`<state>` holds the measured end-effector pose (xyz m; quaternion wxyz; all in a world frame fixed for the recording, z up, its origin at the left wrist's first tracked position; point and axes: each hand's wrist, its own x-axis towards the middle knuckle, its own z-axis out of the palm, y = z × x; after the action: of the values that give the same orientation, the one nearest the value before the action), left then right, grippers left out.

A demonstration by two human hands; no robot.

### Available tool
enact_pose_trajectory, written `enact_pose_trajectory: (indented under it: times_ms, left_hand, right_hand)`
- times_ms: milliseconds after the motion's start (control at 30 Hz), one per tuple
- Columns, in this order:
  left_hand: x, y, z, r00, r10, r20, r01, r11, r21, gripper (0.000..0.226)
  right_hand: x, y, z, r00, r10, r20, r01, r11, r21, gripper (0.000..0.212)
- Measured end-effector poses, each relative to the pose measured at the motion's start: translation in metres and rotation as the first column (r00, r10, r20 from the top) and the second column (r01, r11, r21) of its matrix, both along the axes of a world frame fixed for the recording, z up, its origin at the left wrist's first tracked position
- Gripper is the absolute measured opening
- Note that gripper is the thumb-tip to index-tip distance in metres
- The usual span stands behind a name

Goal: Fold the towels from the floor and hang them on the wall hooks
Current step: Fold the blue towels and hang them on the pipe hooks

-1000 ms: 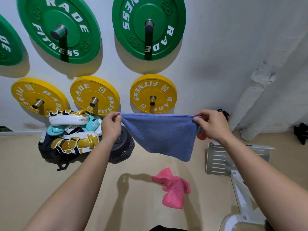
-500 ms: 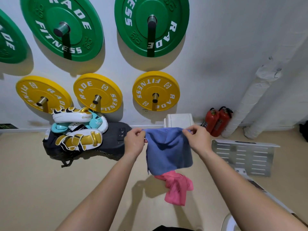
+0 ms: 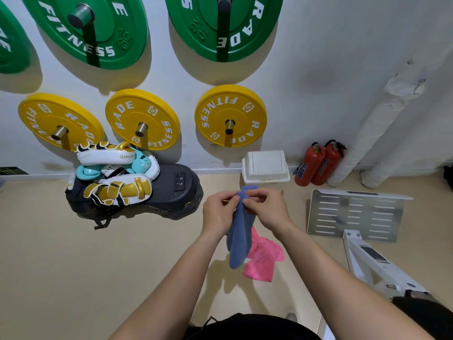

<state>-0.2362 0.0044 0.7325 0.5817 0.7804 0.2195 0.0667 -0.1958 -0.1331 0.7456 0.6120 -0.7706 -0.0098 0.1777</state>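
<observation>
A blue towel [image 3: 239, 234] hangs folded in half lengthwise in front of me, above the floor. My left hand [image 3: 219, 213] and my right hand [image 3: 266, 209] meet at its top edge, and both pinch the cloth there. Below it a pink towel [image 3: 263, 260] lies crumpled on the beige floor, partly hidden by the blue one. Metal pegs [image 3: 230, 125] stick out of the white wall and carry yellow and green weight plates.
A heap of boxing pads on a black bag [image 3: 169, 192] lies left by the wall. A white box [image 3: 266, 166] and two red fire extinguishers [image 3: 317, 163] stand at the wall. A perforated metal plate with a white frame [image 3: 355, 214] lies right.
My hands have come together, bringing the two top corners of the blue towel to meet. The spread towel now hangs as a narrow fold, lower in view.
</observation>
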Motion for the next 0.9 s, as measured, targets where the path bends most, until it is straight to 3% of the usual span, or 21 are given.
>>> enact_pose_trajectory:
  times_ms: [167,400,500,633,700,800,900]
  left_hand:
    - [-0.001,0.003,-0.003,0.997,-0.071,0.035,0.065,0.988,0.140,0.017]
    - [-0.001,0.006,0.001,0.993,-0.104,0.047,0.096,0.986,0.137,0.018]
    - [0.001,0.014,0.000,0.995,-0.088,0.047,0.081,0.987,0.139,0.014]
    - [-0.002,0.025,0.004,0.989,-0.142,0.037,0.134,0.976,0.174,0.020]
    - [-0.006,0.029,0.008,0.983,-0.173,0.054,0.160,0.969,0.189,0.022]
    - [-0.013,0.034,0.010,0.977,-0.203,0.065,0.187,0.963,0.196,0.022]
    - [-0.018,0.037,0.008,0.973,-0.219,0.078,0.201,0.961,0.190,0.022]
  right_hand:
    - [0.000,-0.002,0.003,1.000,0.007,0.004,-0.007,1.000,0.028,0.027]
    - [0.001,-0.005,0.004,0.993,0.118,-0.002,-0.117,0.989,0.090,0.032]
    - [0.004,-0.009,0.000,0.979,0.171,0.114,-0.161,0.983,-0.089,0.022]
    - [0.012,-0.025,-0.012,0.963,0.078,0.256,0.022,0.930,-0.366,0.018]
    - [0.012,-0.031,-0.015,0.956,0.127,0.264,0.004,0.896,-0.444,0.026]
    - [0.010,-0.030,-0.016,0.948,0.268,0.174,-0.169,0.883,-0.438,0.032]
    - [0.005,-0.024,-0.016,0.931,0.341,0.131,-0.285,0.902,-0.324,0.021]
